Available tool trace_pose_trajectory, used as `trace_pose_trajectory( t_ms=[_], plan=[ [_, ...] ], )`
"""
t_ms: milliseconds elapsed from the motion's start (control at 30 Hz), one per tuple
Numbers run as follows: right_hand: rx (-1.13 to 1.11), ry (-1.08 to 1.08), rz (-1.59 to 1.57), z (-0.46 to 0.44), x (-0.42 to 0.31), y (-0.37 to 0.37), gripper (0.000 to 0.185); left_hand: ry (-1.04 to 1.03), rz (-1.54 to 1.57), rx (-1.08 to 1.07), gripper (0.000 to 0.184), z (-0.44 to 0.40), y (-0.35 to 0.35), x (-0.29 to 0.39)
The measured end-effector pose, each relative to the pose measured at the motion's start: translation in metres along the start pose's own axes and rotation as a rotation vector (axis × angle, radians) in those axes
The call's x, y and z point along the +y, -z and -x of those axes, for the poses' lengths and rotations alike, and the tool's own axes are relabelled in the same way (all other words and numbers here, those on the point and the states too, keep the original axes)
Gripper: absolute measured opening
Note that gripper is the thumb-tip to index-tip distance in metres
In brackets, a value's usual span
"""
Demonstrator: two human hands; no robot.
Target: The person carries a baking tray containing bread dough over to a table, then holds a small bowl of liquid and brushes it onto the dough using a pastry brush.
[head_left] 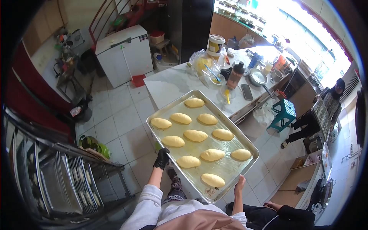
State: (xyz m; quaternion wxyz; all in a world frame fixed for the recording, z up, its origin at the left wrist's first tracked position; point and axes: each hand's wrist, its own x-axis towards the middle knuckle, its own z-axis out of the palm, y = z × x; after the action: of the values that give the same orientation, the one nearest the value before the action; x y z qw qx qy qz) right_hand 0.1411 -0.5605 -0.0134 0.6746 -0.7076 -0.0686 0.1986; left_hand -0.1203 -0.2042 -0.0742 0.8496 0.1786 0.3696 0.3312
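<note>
A large metal baking tray (234,170) is held out in front of me at a slant, carried between both hands. Several oval pale-yellow dough pieces (195,135) lie spaced apart on its shiny surface. In a black glove, my left hand (161,158) grips the tray's left rim. My right hand (240,184), bare, is closed around the rim at the near right corner. The fingers under the tray are partly hidden. The tray's far end overlaps the front of a white-topped table (165,86) in my view.
At left stands a metal rack (57,180) with trays of dough. Behind are a white chest freezer (124,57) and a red dustpan (138,80). The table carries a bottle (235,74), phone (247,92) and pan (258,76). Right are a green stool (283,113) and a person holding a tray (324,119); another person's sleeve (293,214) is close.
</note>
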Motion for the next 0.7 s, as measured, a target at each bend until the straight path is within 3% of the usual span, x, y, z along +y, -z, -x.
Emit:
trace_pose_trajectory(
  t_ms=[67,133,200,300,467,533,600,667,700],
  plan=[
    [-0.036,-0.02,-0.006,-0.002,0.001,-0.035,0.045,0.014,0.048,-0.072,0.036,-0.055,0.037,0.016],
    [0.008,-0.045,-0.072,-0.011,0.006,-0.07,0.052,0.067,0.004,-0.075,0.031,-0.076,0.034,0.045],
    [0.042,-0.089,-0.025,-0.026,0.025,-0.092,0.055,-0.085,-0.315,0.012,0.033,-0.068,-0.01,0.087],
    [0.043,-0.049,0.017,-0.037,0.017,-0.138,0.055,-0.141,-0.359,0.145,0.032,-0.067,-0.047,0.125],
    [-0.029,-0.021,-0.052,-0.055,0.014,-0.197,0.053,-0.135,-0.331,0.125,0.039,-0.091,-0.022,0.137],
    [0.006,-0.042,-0.007,-0.064,0.024,-0.214,0.053,-0.327,-0.487,0.16,0.046,-0.084,-0.037,0.136],
    [0.046,-0.061,0.043,-0.07,0.03,-0.222,0.053,-0.368,-0.47,0.133,0.045,-0.092,-0.04,0.135],
    [0.185,0.088,0.435,-0.073,0.029,-0.235,0.053,-0.695,-0.667,0.143,0.044,-0.129,-0.016,0.129],
    [0.191,0.083,0.434,-0.075,0.027,-0.242,0.053,-0.692,-0.815,0.237,0.043,-0.126,-0.025,0.137]
  ],
)
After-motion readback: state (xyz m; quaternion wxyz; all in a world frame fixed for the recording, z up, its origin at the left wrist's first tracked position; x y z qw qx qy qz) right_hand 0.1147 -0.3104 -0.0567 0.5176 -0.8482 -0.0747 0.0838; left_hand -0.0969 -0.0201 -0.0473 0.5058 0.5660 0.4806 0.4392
